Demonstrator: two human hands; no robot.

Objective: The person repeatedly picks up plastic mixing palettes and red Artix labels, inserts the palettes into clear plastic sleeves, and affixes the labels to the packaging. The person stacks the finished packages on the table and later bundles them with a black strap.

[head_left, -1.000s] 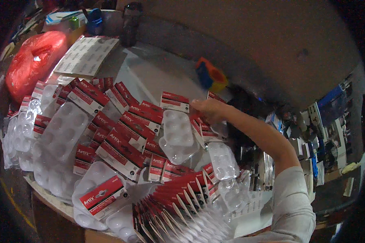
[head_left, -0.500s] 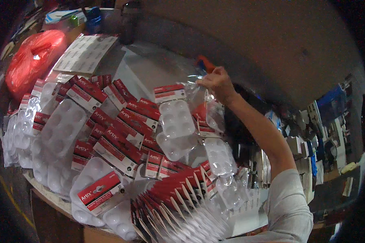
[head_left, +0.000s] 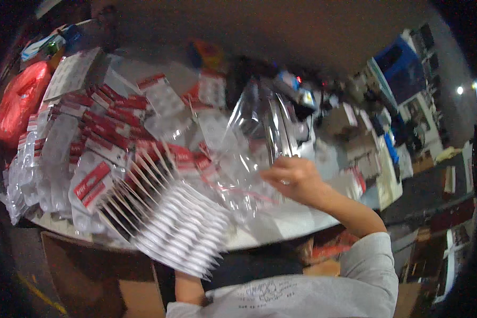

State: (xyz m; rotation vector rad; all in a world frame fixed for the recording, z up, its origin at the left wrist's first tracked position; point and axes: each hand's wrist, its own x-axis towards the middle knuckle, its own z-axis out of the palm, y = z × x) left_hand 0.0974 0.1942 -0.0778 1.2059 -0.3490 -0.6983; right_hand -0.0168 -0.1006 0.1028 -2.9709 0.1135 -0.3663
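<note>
Against my left forearm [head_left: 190,289] rests a thick fanned stack of white plastic paint palettes [head_left: 183,228] with red header cards. My left hand supports it from below; its fingers are hidden behind the stack. My right hand [head_left: 294,177] is closed, fingers pinched on the edge of a large clear plastic bag [head_left: 273,124], which rises glossy and crumpled from the tabletop. More carded palettes in clear sleeves [head_left: 58,140] are heaped across the left of the table. Another carded palette [head_left: 161,95] lies beyond the stack, towards the table's far side.
A red plastic-wrapped bundle [head_left: 24,100] and a white printed sheet [head_left: 74,74] sit at the far left. The white table's front edge [head_left: 270,230] runs close to my body. Boxes [head_left: 350,130] and a blue panel [head_left: 400,69] stand to the right.
My right hand has come back from the far side of the table towards me, drawing the clear bag with it. The palette stack has risen more fully into view, and the whole view has swung right.
</note>
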